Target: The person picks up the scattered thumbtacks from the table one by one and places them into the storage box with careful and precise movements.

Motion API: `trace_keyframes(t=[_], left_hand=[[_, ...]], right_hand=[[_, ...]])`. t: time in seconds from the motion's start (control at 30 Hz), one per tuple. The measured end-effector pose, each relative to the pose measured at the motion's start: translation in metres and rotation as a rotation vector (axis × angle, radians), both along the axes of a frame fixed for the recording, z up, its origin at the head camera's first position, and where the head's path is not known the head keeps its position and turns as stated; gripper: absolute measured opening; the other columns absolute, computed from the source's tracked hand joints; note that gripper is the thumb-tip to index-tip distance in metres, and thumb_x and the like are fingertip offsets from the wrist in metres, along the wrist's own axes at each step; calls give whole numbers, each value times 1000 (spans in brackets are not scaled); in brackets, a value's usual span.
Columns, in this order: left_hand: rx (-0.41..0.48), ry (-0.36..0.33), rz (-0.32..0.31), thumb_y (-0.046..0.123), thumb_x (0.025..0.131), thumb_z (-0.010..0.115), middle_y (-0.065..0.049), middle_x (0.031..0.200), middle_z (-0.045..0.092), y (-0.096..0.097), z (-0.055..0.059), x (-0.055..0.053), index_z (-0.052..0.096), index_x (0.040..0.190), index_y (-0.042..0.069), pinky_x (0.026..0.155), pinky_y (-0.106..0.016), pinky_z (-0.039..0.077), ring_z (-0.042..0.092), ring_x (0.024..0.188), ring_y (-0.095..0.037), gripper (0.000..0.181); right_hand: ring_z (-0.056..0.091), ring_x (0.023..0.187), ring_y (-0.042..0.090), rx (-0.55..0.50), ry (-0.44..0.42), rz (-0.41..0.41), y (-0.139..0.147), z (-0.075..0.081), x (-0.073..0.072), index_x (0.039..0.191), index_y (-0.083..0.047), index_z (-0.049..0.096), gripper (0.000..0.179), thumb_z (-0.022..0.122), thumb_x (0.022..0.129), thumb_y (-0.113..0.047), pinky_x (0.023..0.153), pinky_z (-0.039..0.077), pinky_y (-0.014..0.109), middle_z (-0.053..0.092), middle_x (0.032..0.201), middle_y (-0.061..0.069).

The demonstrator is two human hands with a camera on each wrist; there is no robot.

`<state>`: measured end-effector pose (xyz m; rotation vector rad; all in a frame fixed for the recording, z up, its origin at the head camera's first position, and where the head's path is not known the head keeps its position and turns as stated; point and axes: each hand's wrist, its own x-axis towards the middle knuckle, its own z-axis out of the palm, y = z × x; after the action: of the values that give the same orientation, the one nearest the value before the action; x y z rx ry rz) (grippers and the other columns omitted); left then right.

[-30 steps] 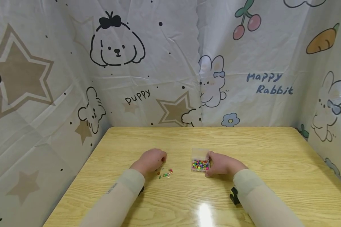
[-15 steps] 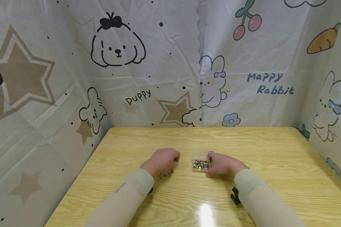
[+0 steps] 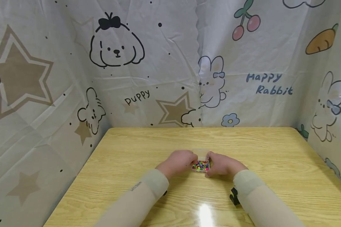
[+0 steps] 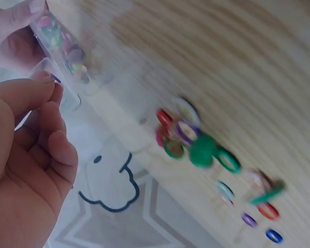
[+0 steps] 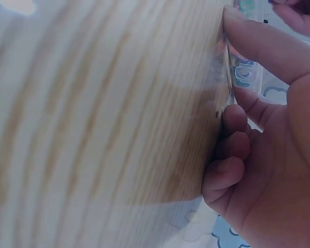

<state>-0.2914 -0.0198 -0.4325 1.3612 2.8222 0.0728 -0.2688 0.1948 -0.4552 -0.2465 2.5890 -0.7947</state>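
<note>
My left hand [image 3: 179, 162] is at the left side of a small clear plastic box [image 3: 198, 171] with its lid raised at the back. In the left wrist view, thumb and index finger pinch a tiny purple ring [image 4: 55, 78], mostly hidden by the fingertips. Many colourful small rings [image 3: 202, 165] fill the box. On the right, my right hand [image 3: 222, 164] grips the box's side between thumb and fingers; the right wrist view shows its thumb at the clear wall [image 5: 247, 75].
Several loose rings [image 4: 201, 151] in green, red, purple and blue lie on the wooden table [image 3: 258, 148]; in the head view the left forearm covers them. A printed curtain [image 3: 147, 78] stands along the table's back and sides.
My left hand has moved right, from above the loose rings to the box's left side. The right hand and the box have stayed in place.
</note>
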Motion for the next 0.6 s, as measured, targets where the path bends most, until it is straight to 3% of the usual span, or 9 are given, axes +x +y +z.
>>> trace_keyframes(t=[0.3,0.6], left_hand=[[-39,0,-13,12,98,68,10,83,59,13,-3,2,69,88,18,65,-19,45,51,70,-5,12],[-58,-26,-30,12,98,68,12,94,67,15,-9,0,73,96,21,75,-20,50,58,81,-2,10]], right_hand=[[52,94,25,-13,-2,1,0,1,1,112,-14,49,55,89,77,-27,85,41,43,56,103,5],[52,90,26,-25,-6,-5,-1,3,2,112,-14,48,54,89,77,-26,82,40,43,55,97,6]])
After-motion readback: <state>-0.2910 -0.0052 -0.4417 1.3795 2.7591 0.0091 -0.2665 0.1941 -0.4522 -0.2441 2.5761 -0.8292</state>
